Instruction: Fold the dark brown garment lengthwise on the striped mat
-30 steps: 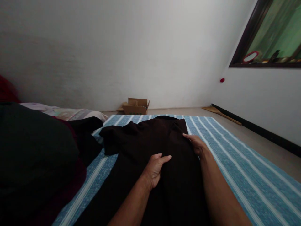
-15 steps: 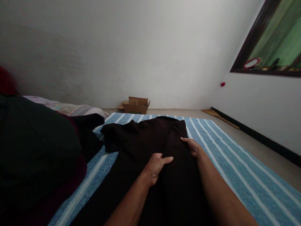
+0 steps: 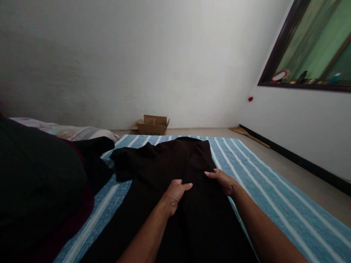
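Observation:
A long dark brown-black garment [image 3: 164,160] lies spread on the blue-and-white striped sheet, one sleeve-like part sticking out at its left. My left hand [image 3: 174,195] grips a fold near the garment's middle, thumb on top pointing right and fingers hidden in the cloth. At its right edge, my right hand [image 3: 222,179] has hold of the same garment, with the thumb lying over the fabric and the other fingertips out of sight beneath. The cloth between both hands is slightly raised in soft folds.
The striped sheet [image 3: 263,186] covers the bed. Dark clothing [image 3: 41,182] is heaped at the left, with pale patterned bedding [image 3: 79,132] behind. An open cardboard box [image 3: 152,128] stands by the wall. A window [image 3: 309,47] with a small round mirror [image 3: 279,76] is at right.
My right hand has slid slightly toward me along the garment's right edge. The left keeps its grip on the fold. The view has turned a little to the right.

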{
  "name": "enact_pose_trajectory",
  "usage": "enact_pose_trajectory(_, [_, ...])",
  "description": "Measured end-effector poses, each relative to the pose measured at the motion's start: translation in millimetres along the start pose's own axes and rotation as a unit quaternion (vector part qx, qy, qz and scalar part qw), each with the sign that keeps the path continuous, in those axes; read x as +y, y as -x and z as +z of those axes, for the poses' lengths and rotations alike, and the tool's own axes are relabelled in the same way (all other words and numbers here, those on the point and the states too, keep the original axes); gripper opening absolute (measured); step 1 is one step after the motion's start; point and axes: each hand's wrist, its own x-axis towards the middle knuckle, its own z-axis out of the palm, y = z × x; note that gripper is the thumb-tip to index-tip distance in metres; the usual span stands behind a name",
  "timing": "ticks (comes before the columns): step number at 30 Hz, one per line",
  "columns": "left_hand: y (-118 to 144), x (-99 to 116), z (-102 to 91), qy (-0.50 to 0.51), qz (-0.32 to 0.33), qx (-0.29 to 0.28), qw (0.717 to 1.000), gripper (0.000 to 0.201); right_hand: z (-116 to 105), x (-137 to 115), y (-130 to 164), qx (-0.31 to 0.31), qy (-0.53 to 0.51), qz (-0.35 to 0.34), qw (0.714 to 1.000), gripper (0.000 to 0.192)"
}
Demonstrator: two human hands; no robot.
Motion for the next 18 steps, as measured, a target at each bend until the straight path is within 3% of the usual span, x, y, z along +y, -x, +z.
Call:
enact_pose_trajectory(9, [3.6, 5.5, -1.3, -0.011, 0.002, 0.011, 1.0, 0.026, 15.0, 3.9, 44.8, -0.113, 0.01, -0.062, 0.992, 0.044])
enact_pose_trajectory(15, [7.0, 14.3, 4.0, -0.039, -0.011, 0.029, 0.999, 0.024, 44.3, -4.9, 43.3, -0.095, 0.117, -0.133, 0.98, 0.04])
enact_pose_trajectory(18, [5.9, 17.0, 4.8, -0.068, -0.011, 0.052, 0.996, 0.021, 56.9, -8.5, 40.3, -0.03, 0.234, -0.191, 0.953, 0.032])
